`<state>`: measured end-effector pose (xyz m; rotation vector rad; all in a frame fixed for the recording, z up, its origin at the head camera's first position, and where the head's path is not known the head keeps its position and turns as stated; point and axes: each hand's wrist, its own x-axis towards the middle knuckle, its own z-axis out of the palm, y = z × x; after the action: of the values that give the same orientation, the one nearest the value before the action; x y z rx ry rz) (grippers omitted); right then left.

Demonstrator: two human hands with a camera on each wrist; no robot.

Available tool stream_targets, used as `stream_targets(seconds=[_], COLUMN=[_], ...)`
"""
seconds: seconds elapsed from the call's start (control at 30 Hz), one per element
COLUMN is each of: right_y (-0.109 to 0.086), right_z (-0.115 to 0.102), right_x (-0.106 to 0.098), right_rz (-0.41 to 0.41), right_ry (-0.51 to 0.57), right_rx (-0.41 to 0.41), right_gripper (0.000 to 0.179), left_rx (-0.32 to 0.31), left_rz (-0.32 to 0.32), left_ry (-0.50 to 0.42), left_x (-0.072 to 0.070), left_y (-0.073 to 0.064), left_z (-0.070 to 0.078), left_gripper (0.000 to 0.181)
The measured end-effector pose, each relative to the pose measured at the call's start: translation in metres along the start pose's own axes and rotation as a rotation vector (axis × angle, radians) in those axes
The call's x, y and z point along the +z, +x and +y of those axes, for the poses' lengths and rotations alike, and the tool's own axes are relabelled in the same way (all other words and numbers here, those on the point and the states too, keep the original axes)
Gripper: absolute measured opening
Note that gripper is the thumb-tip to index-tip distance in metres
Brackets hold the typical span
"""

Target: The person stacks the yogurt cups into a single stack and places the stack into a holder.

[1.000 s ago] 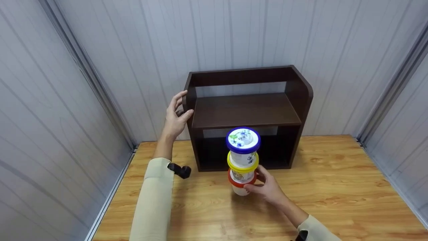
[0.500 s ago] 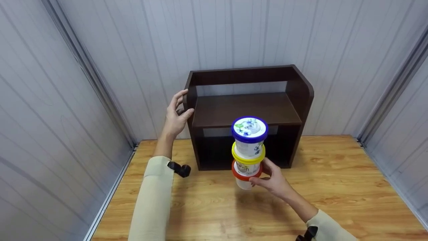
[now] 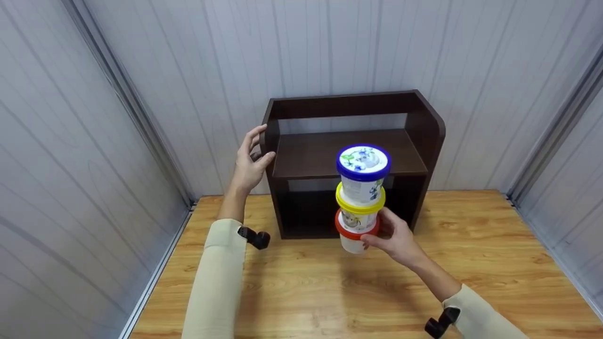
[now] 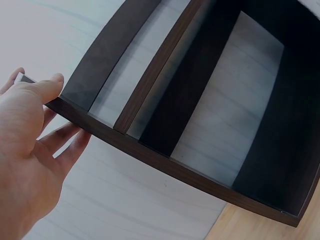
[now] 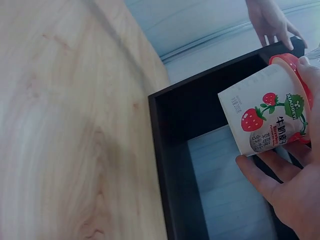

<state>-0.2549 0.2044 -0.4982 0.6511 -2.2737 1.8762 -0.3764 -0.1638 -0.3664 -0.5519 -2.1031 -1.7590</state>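
In the head view my right hand grips the lowest of three white tubs stacked upright, raised above the wooden surface in front of the shelf. That bottom tub has a red lid; strawberries are printed on its side in the right wrist view. Above it stand a yellow-lidded tub and, on top, a blue-lidded tub with blue flowers. My left hand holds the left side panel of the dark brown shelf. The left wrist view shows thumb and fingers on either side of the panel's edge.
The two-level shelf stands on a wood-grain surface against a pale back wall. Its lower compartment lies behind the stack. Further pale walls rise at left and right.
My right hand has lifted the stack of tubs and carried it to the right, so the blue lid now overlaps the upper shelf board. The left hand stays on the side panel.
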Motion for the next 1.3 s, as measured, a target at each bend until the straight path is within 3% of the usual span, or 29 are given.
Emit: stream_targets(seconds=[0.53, 0.73, 1.07, 1.3], right_y=[0.025, 0.035, 0.052, 0.062], right_z=[-0.027, -0.038, -0.053, -0.057], right_x=[-0.017, -0.023, -0.025, -0.024], right_rz=[0.021, 0.026, 0.001, -0.002], right_ry=[-0.074, -0.078, -0.11, -0.103], right_rx=[0.017, 0.019, 0.014, 0.021], right_gripper=[0.067, 0.069, 0.072, 0.073], left_rx=[-0.024, -0.004, 0.022, -0.002], left_rz=[-0.002, -0.007, 0.002, 0.003], left_ry=[0.003, -0.006, 0.0, 0.012], left_x=[0.0, 0.001, 0.004, 0.004], left_y=[-0.001, 0.001, 0.003, 0.004], left_z=[0.0, -0.001, -0.006, -0.005], left_gripper=[0.068, 0.068, 0.066, 0.066])
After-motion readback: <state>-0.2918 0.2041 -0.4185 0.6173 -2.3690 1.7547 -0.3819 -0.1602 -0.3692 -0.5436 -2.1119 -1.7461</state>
